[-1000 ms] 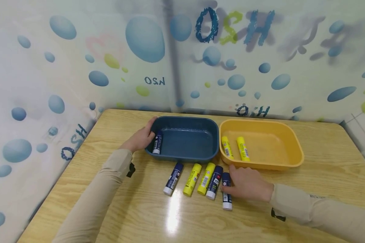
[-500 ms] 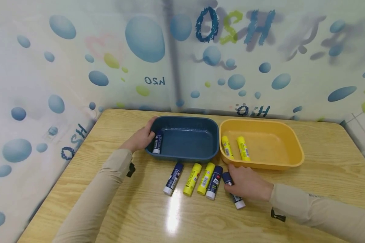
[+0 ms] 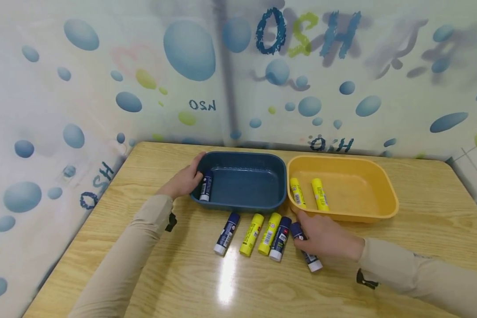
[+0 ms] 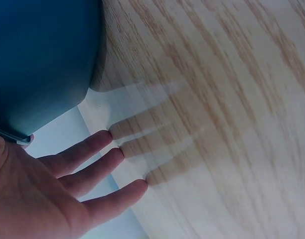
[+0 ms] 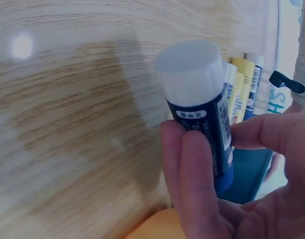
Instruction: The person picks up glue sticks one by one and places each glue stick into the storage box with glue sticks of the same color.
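Note:
My right hand (image 3: 327, 236) holds a navy glue stick (image 5: 200, 112) with a white end between thumb and fingers, in front of the yellow bin (image 3: 387, 207). The right wrist view has its white end towards the camera. At the left end of the dark blue bin (image 3: 238, 207), my left hand (image 3: 183, 180) pinches the rim, thumb on the inside. Its other fingers (image 4: 115, 201) extend outside the bin, tips at the tabletop. One navy glue stick (image 3: 206, 186) lies within the blue bin. Two yellow glue sticks, one leaning by the wall (image 3: 297, 193) and one beside it (image 3: 320, 194), are in the yellow bin.
Before the bins lie a navy glue stick (image 3: 227, 234), a yellow glue stick (image 3: 251, 235), another yellow glue stick (image 3: 269, 234) and a further navy glue stick (image 3: 280, 239). The wooden table (image 3: 175, 282) backs onto a patterned wall covering (image 3: 242, 88).
The navy glue stick in my right hand has turned, its white end swinging to the right and then rising slightly. My left hand has stayed at the blue bin.

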Available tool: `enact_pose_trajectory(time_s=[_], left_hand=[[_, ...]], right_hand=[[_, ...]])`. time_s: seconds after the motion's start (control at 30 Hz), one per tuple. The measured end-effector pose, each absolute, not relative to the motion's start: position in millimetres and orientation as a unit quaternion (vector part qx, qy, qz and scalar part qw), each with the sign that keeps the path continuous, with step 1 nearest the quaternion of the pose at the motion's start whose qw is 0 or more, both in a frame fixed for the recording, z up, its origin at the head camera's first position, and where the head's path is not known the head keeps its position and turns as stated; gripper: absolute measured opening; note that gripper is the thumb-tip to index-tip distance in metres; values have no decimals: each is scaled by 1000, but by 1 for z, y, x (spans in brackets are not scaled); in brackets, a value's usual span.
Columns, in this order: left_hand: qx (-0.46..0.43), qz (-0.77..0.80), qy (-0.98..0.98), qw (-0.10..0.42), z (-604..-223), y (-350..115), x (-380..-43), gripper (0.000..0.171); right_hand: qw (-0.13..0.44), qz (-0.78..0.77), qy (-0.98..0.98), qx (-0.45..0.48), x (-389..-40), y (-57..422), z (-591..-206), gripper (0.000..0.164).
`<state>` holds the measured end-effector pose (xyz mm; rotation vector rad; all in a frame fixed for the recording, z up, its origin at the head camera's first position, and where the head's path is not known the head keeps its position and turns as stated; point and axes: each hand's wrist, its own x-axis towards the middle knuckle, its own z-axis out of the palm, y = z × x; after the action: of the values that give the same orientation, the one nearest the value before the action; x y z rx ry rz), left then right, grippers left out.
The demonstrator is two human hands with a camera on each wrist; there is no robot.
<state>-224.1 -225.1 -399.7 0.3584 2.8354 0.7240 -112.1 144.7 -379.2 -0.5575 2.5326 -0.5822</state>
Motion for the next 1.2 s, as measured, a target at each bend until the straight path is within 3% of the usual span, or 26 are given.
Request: enact_pose_trajectory(time_s=[0.1, 0.23, 0.47, 0.57, 0.83, 1.2], left_hand=[[126, 247, 956, 94, -400, -225, -224, 60], [129, 249, 955, 92, -400, -226, -224, 61], [124, 252, 955, 98, -400, -226, -224, 61], [122, 254, 954, 99, -400, -226, -224, 61], [120, 256, 953, 109, -398, -226, -224, 60], [119, 264, 949, 126, -397, -228, -227, 60]], right_hand=[[233, -218, 922, -218, -112, 145, -375, 56], [215, -228, 918, -243, -111, 144, -370, 56], [212, -239, 912, -258, -110, 142, -359, 34], [221, -244, 910, -253, -111, 140, -355, 32], [228, -251, 906, -253, -115, 133, -344, 34], [184, -250, 911, -273, -123, 128, -335, 36]])
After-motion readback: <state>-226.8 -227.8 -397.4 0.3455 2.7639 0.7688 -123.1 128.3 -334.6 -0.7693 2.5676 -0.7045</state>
